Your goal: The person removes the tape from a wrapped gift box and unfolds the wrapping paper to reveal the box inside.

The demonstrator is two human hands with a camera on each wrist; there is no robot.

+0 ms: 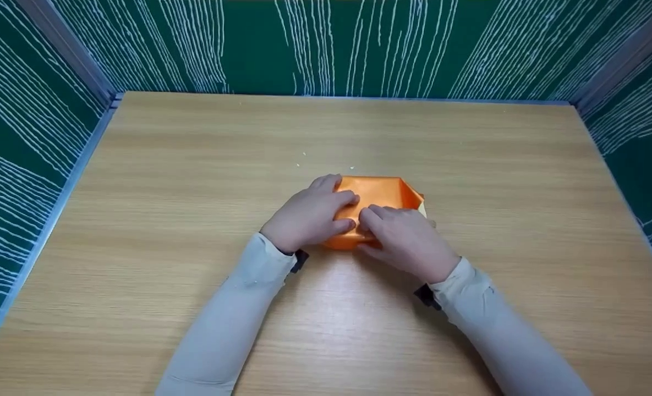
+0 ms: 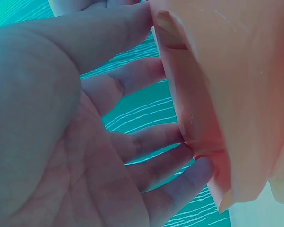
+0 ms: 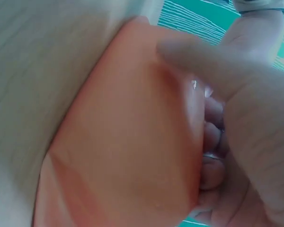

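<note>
A glossy orange paper-wrapped package (image 1: 378, 190) lies at the middle of the table. Over its left end rests my left hand (image 1: 309, 214), thumb and fingers spread and fairly straight. The left wrist view has those fingertips touching a folded orange edge (image 2: 194, 109). My right hand (image 1: 408, 239) grips the near right part with curled fingers on top. In the right wrist view its thumb (image 3: 194, 59) presses the orange side (image 3: 123, 123), the other fingers beyond the edge. At the right end the paper stands up in a fold beside a pale flap (image 1: 422, 209).
The wooden table (image 1: 193, 154) extends around the package, with small white specks (image 1: 303, 159) beyond it. Green walls with white lines (image 1: 259, 49) border the far, left and right sides. Both forearms, in pale sleeves, reach in from the near edge.
</note>
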